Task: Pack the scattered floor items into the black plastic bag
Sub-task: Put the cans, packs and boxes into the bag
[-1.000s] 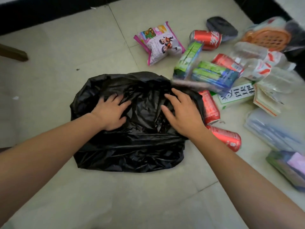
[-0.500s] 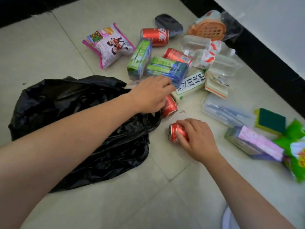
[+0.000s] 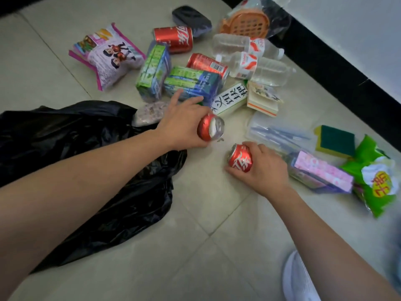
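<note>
The black plastic bag (image 3: 91,161) lies crumpled on the tiled floor at the left, under my left forearm. My left hand (image 3: 182,124) grips a red soda can (image 3: 211,128), its silver end turned toward me, just off the bag's right edge. My right hand (image 3: 263,168) grips a second red soda can (image 3: 239,158) to the right of the first. Past the hands lie two more red cans (image 3: 173,39) (image 3: 207,64), green tissue packs (image 3: 191,82), a pink snack bag (image 3: 108,56) and clear water bottles (image 3: 253,59).
To the right lie a clear plastic case (image 3: 280,133), a green and yellow sponge (image 3: 336,141), a pink box (image 3: 323,172) and a green snack bag (image 3: 375,177). An orange basket (image 3: 245,23) sits by the black skirting (image 3: 338,77). A white shoe (image 3: 299,279) shows at the bottom right.
Both hands left the bag and reached right to the cans. Each hand has since closed round one can; the left can is now tipped up off the floor.
</note>
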`<state>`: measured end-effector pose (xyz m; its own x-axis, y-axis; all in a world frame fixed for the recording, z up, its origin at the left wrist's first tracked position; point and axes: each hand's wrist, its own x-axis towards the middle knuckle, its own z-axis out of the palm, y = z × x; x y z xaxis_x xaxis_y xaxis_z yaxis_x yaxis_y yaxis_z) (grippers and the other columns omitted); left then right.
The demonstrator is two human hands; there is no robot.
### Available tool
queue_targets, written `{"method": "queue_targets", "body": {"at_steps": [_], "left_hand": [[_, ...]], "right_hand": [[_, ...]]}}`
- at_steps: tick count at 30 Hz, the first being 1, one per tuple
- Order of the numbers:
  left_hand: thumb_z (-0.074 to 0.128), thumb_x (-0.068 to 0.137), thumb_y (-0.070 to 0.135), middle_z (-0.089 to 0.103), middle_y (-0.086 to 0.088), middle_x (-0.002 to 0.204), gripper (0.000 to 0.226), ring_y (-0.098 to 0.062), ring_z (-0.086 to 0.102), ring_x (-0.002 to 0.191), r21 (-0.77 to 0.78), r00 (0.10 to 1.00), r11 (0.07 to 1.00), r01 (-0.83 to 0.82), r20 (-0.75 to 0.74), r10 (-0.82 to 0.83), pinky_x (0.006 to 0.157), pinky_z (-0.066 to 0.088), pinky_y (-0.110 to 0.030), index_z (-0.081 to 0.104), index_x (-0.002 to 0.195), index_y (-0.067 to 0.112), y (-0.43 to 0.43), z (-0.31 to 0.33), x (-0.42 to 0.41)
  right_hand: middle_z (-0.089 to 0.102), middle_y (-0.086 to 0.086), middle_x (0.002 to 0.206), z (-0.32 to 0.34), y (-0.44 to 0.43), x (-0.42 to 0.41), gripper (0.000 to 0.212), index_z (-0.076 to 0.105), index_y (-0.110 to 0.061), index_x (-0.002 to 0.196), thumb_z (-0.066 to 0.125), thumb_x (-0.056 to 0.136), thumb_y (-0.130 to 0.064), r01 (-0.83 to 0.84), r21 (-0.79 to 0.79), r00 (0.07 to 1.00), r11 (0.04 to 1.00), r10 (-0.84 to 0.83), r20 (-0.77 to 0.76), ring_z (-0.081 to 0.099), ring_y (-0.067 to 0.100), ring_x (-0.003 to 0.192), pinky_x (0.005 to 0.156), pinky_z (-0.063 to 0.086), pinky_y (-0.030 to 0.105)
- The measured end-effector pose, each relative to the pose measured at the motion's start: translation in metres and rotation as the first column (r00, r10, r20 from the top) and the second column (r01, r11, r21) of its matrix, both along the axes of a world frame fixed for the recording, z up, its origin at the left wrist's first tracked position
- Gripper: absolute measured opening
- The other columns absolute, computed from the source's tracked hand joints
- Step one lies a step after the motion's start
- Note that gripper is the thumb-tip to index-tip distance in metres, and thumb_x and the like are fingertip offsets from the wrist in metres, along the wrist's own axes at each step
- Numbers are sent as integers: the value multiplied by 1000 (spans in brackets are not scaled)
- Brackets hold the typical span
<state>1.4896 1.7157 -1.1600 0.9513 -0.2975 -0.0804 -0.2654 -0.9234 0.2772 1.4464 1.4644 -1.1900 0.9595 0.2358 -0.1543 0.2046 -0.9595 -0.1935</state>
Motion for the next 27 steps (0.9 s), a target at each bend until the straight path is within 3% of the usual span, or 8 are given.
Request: {"method": "queue_targets", "body": {"at_steps": [1, 4, 8, 11, 14, 16, 22, 27], "left_hand": [[75, 60, 65, 66, 8, 123, 74, -11, 53, 127, -256, 987, 955, -151, -87, 133, 119, 24, -46, 61, 123, 30, 0, 9, -4], [90, 64, 39, 73, 11, 105, 53, -1, 68, 97, -730, 845, 427, -534, -452, 284, 87, 53, -21, 69, 110, 25, 3, 41, -18], [81, 78, 24, 75, 3, 101, 31, -10, 71, 92, -778, 768, 111, -618, -566, 300, 78, 57, -24, 67, 105, 21, 32, 74, -29], [78, 80, 34, 75, -4, 105, 40, -21, 72, 96, -749, 693, -18, -662, -621, 365, 85, 57, -45, 64, 115, 21, 74, 85, -44], [78, 77, 42, 74, -3, 93, 41, -22, 72, 87, -647, 533, -147, -748, -718, 448, 89, 55, -53, 63, 108, 20, 121, 85, -73], [76, 78, 40, 70, -6, 97, 37, -23, 69, 87, -545, 427, -188, -817, -791, 438, 90, 54, -53, 60, 106, 20, 151, 78, -100], [85, 68, 26, 70, -13, 110, 69, -27, 71, 90, -304, 163, -192, -933, -834, 527, 70, 58, -43, 52, 128, 14, 212, 45, -181], [87, 64, 44, 67, -11, 105, 72, -26, 69, 87, -231, 76, -142, -963, -732, 677, 70, 55, -34, 52, 119, 12, 219, 21, -213]], "right_hand": [[65, 5, 118, 3, 3, 4, 81, 52, -28, 132, 66, 70, -79, 75, 18, 997, 997, -74, -28, 64, 31, 107, 85, 51, 40], [65, 4, 126, 9, 7, 16, 85, 51, -29, 133, 61, 69, -84, 232, 49, 965, 972, -223, -138, 62, 29, 115, 89, 51, 40], [70, 5, 110, 24, 31, 23, 91, 56, -28, 126, 54, 62, -92, 452, 279, 891, 847, -413, -189, 66, 30, 102, 88, 53, 41], [71, 2, 98, 52, 76, 31, 70, 65, -21, 104, 60, 72, -82, 541, 600, 835, 589, -462, -298, 68, 22, 89, 77, 51, 32], [77, 0, 100, 83, 134, 39, 53, 68, -22, 102, 69, 78, -69, 596, 781, 802, 185, -188, -567, 75, 17, 87, 85, 60, 38], [76, 1, 98, 94, 173, 37, 51, 66, -20, 107, 70, 80, -62, 623, 777, 774, 96, 73, -629, 74, 19, 87, 86, 60, 39], [70, 11, 86, 77, 256, -16, 52, 64, -8, 107, 75, 61, -30, 695, 631, 583, 344, 245, -775, 69, 23, 70, 74, 59, 44], [71, 7, 107, 40, 288, -50, 65, 59, -14, 119, 81, 64, -41, 532, 628, 680, 569, 156, -717, 70, 18, 87, 72, 57, 29]]}}
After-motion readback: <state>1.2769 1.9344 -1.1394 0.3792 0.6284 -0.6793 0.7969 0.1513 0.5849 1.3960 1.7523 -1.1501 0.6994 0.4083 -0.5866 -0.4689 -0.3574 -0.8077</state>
